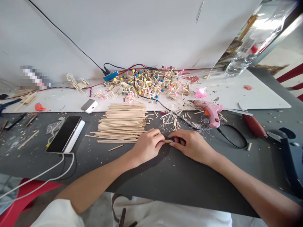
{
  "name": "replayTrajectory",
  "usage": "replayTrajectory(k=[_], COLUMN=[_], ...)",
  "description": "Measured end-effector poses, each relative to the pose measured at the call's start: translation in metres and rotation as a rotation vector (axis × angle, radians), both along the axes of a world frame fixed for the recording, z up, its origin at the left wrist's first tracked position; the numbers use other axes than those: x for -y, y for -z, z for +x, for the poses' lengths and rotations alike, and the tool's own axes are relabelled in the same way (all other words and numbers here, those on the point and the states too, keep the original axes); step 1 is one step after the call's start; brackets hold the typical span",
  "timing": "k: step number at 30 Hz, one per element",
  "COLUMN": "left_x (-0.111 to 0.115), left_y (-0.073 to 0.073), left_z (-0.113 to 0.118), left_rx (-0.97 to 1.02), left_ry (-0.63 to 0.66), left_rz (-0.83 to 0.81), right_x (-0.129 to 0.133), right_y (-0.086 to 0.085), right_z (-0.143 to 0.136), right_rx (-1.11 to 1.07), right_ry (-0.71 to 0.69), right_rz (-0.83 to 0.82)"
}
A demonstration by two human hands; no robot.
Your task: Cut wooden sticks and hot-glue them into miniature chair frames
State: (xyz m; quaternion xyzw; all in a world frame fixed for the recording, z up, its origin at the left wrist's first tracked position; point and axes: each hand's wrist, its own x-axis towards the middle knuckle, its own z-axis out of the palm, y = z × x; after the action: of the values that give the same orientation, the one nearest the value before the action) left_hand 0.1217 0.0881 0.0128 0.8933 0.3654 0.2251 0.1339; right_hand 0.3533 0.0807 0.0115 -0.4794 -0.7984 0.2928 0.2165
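My left hand [149, 144] is closed, fingertips pinched on a thin wooden stick [167, 141] at the right end of a stick lying along the front of the pile. Close beside it, my right hand [189, 142] is closed around a small dark tool [180, 141], mostly hidden by the fingers, with its fingertips at the same stick. Many parallel wooden sticks [123, 121] lie to the left of my hands on the dark table. Short cut stick pieces [175, 121] are scattered just beyond my right hand.
Behind the sticks lies a heap of small stick pieces with coloured balls [149, 83]. A pink glue gun [213, 113] and red-handled tool [254, 125] lie right. A phone [63, 134] with white cables and a small white box [89, 106] are left. A plastic bottle [251, 47] stands back right.
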Motion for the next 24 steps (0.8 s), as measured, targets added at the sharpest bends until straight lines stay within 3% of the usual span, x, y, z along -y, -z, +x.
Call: replayTrajectory(k=[10,20,24], left_x=[-0.0029,-0.0015,-0.002], left_y=[-0.0018,-0.0008,-0.0005], left_z=[-0.0015,0.0004,0.0013], left_rx=[-0.029,0.015,0.121], left_ry=[0.063,0.05,0.052], left_rz=[0.133,0.02,-0.032], right_x=[0.0037,0.0055,0.0068], right_y=[-0.0016,-0.0026,-0.0042], right_z=[-0.0024,-0.0035,-0.0041], right_rx=[0.026,-0.005,-0.077], right_ry=[-0.002,-0.011,-0.005], right_rz=[0.08,0.052,0.039])
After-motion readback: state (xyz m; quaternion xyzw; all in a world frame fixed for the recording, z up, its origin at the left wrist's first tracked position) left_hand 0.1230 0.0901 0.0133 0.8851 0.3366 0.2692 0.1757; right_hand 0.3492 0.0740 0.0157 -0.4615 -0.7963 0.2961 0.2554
